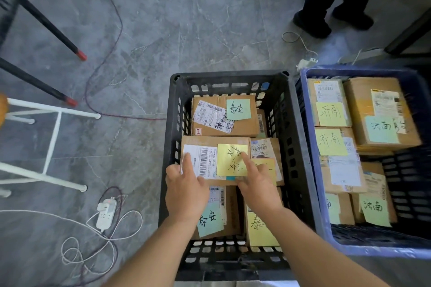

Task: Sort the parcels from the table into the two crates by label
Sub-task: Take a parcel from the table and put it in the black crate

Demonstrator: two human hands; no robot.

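A cardboard parcel point(210, 144) with a white shipping label and a yellow handwritten note lies in the black crate point(172, 123), on top of other parcels. My left hand point(184, 189) grips its near left edge, thumb on the white label. My right hand point(258, 184) holds its near right corner, with the index finger lying across the yellow note. Several more parcels with green and yellow notes fill the black crate. The blue crate point(312, 147) to the right holds several parcels with yellow and green notes of a different marking.
Both crates stand on a grey stone floor. A white power strip point(106, 213) with cords lies at the lower left. White stool legs point(51, 137) and black tripod legs point(42, 18) stand to the left. A person's legs point(335, 2) stand at the far right.
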